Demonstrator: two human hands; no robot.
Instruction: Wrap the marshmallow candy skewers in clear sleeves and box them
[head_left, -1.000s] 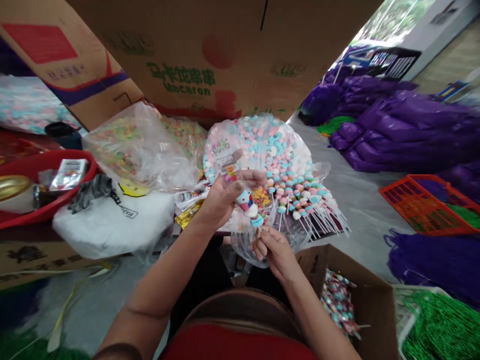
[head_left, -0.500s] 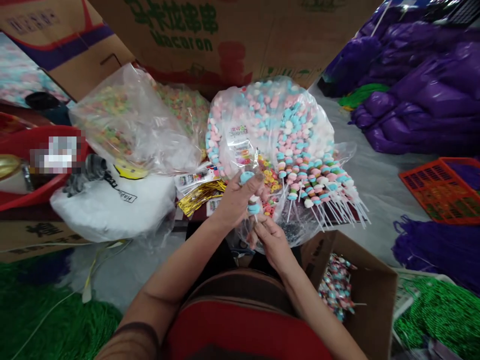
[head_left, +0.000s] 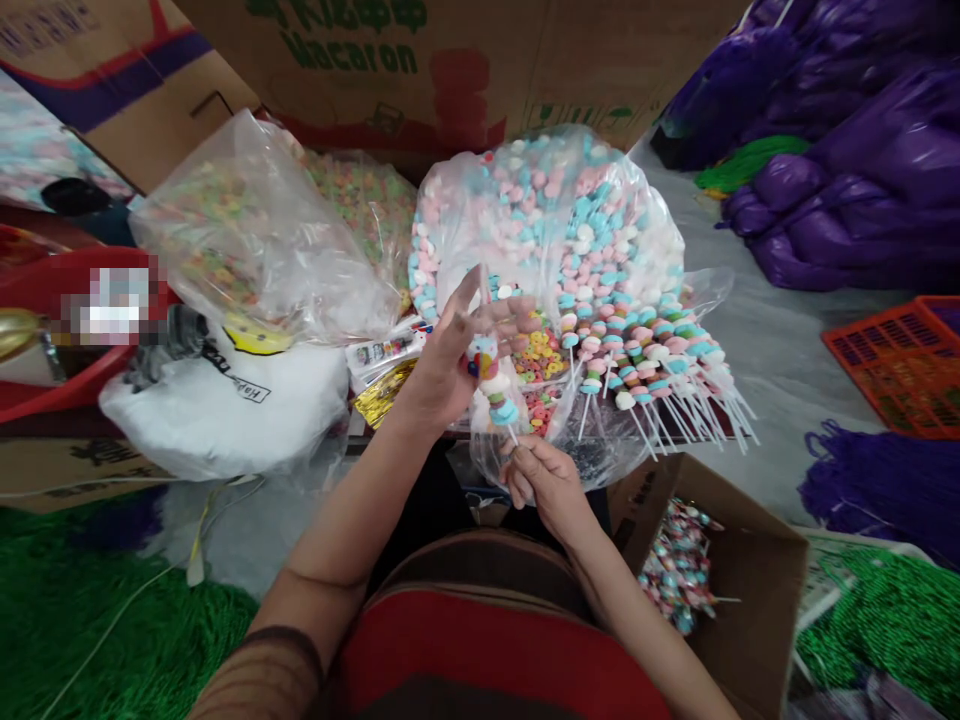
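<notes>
My right hand (head_left: 541,470) is closed on the white stick of a candy skewer (head_left: 501,400), which points up and away with blue, white, brown and green pieces on it. Around the skewer's upper part, a clear printed wrapper seems to sit. My left hand (head_left: 454,350) has its fingers spread beside the wrapped top; whether its palm touches the wrapper is hard to tell. Just beyond are ring candies (head_left: 541,355) in clear plastic. More skewers (head_left: 652,350) lie in a pile at the right, in front of a big bag of pink, blue and white candies (head_left: 600,220).
Gold twist ties (head_left: 384,392) and flat wrappers (head_left: 386,350) lie left of my hands. A bag of ring candies (head_left: 202,230) and a white bag (head_left: 225,410) are further left. An open carton (head_left: 750,600) with wrapped skewers stands low at the right. An orange crate (head_left: 892,370) is beyond.
My left hand has opened from around the skewer's top, its fingers now spread, and a printed wrapper shows there. My right hand still holds the stick. The view has shifted slightly.
</notes>
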